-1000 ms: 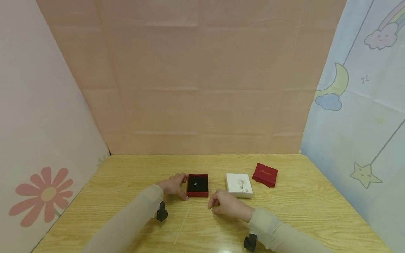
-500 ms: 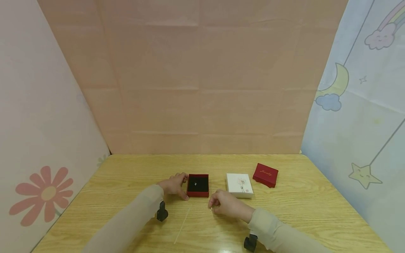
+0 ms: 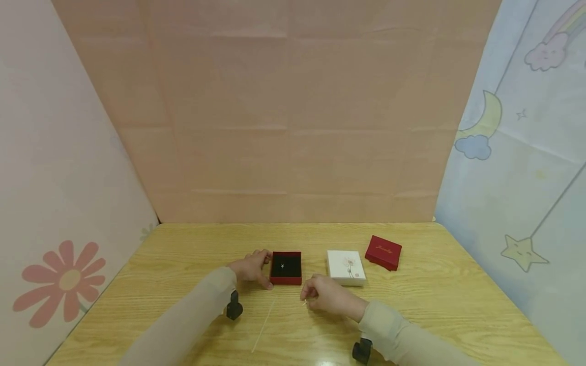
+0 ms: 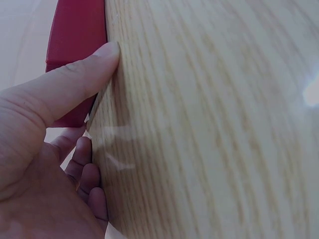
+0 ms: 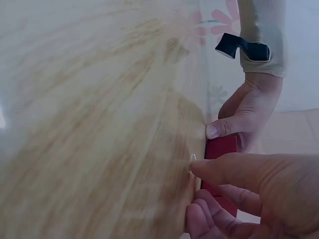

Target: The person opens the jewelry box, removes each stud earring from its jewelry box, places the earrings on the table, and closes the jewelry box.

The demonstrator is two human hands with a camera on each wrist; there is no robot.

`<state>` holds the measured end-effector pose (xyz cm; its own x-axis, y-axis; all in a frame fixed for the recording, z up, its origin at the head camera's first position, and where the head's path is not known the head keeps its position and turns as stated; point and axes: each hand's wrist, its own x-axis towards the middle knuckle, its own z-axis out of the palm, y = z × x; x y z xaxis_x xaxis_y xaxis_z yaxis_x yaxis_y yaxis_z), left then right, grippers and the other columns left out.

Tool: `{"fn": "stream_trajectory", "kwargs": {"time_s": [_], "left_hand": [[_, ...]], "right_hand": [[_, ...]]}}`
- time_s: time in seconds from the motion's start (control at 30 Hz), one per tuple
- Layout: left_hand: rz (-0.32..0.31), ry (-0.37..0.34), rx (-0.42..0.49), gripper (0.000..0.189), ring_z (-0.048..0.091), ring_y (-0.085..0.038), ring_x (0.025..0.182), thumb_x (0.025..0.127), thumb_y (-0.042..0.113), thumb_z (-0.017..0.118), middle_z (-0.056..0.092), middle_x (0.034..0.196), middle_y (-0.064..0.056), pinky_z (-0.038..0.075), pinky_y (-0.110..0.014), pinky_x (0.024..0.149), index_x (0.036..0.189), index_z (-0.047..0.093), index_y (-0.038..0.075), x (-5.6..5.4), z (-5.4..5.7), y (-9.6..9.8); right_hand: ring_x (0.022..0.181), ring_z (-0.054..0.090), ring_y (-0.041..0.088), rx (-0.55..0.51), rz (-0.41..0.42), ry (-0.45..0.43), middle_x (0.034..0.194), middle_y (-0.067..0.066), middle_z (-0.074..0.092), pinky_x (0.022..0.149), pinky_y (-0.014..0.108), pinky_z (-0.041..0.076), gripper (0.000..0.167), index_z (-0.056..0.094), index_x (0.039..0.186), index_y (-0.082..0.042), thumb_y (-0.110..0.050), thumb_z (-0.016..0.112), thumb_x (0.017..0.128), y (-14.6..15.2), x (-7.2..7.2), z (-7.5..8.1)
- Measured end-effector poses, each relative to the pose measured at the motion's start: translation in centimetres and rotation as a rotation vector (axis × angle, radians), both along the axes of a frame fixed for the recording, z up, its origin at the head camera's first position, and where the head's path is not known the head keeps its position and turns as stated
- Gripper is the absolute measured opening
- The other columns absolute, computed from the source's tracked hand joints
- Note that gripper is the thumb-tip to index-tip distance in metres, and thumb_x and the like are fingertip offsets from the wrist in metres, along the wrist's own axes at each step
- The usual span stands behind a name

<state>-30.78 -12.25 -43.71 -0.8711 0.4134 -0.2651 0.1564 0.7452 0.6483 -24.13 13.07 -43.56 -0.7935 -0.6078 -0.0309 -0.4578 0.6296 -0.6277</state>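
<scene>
A red jewelry box (image 3: 286, 280) stands uncovered on the table, its inside lined with a black pad (image 3: 293, 272). On the pad sits a tiny silvery star-shaped piece (image 3: 282, 266). My left hand (image 3: 251, 268) holds the box at its left side, the thumb (image 4: 82, 74) along the front face in the left wrist view. To the right and in front of the box, my right hand (image 3: 330, 296) pinches a small shiny piece (image 5: 193, 160) between thumb and fingers, low over the table; its exact kind I cannot tell.
A white box (image 3: 346, 265) with a flower print lies right of the red box. Beyond it is a red lid (image 3: 384, 252) with gold lettering. A thin pale line (image 3: 263, 325) runs along the wooden table (image 3: 206, 236) between the arms. Cloth walls stand around the table.
The small shiny piece in my right hand has turned slightly. Both hands and the boxes stay where they were.
</scene>
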Motion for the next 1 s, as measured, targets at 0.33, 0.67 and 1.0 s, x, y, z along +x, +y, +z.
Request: {"fn": "stream_trajectory", "kwargs": {"time_s": [0.33, 0.67, 1.0], "left_hand": [[0.000, -0.004, -0.009, 0.076, 0.037, -0.033, 0.120, 0.069, 0.015, 0.088, 0.045, 0.128, -0.008, 0.031, -0.054, 0.103, 0.130, 0.043, 0.011, 0.2, 0.2, -0.1], [0.004, -0.002, -0.034, 0.074, 0.038, -0.033, 0.118, 0.069, 0.017, 0.088, 0.045, 0.128, -0.009, 0.032, -0.055, 0.102, 0.128, 0.044, 0.013, 0.0, 0.3, 0.0], [0.015, -0.008, -0.035, 0.073, 0.038, -0.035, 0.120, 0.067, 0.019, 0.089, 0.045, 0.130, -0.011, 0.029, -0.060, 0.102, 0.125, 0.046, 0.016, 0.0, 0.3, 0.0]], "right_hand": [[0.090, 0.065, 0.023, -0.080, 0.005, -0.041, 0.097, 0.009, 0.065, 0.077, 0.035, 0.054, 0.015, 0.065, 0.097, -0.003, 0.003, 0.067, 0.084, 0.3, -1.0, 2.4], [0.099, 0.063, 0.028, -0.223, -0.110, -0.013, 0.110, 0.012, 0.065, 0.079, 0.038, 0.054, 0.015, 0.064, 0.107, -0.006, -0.008, 0.064, 0.092, -0.1, -4.2, 5.6], [0.123, 0.048, 0.040, -0.233, -0.202, 0.058, 0.131, 0.017, 0.052, 0.100, 0.054, 0.041, 0.031, 0.059, 0.120, -0.008, -0.009, 0.067, 0.091, -3.6, -5.9, 3.3]]}}
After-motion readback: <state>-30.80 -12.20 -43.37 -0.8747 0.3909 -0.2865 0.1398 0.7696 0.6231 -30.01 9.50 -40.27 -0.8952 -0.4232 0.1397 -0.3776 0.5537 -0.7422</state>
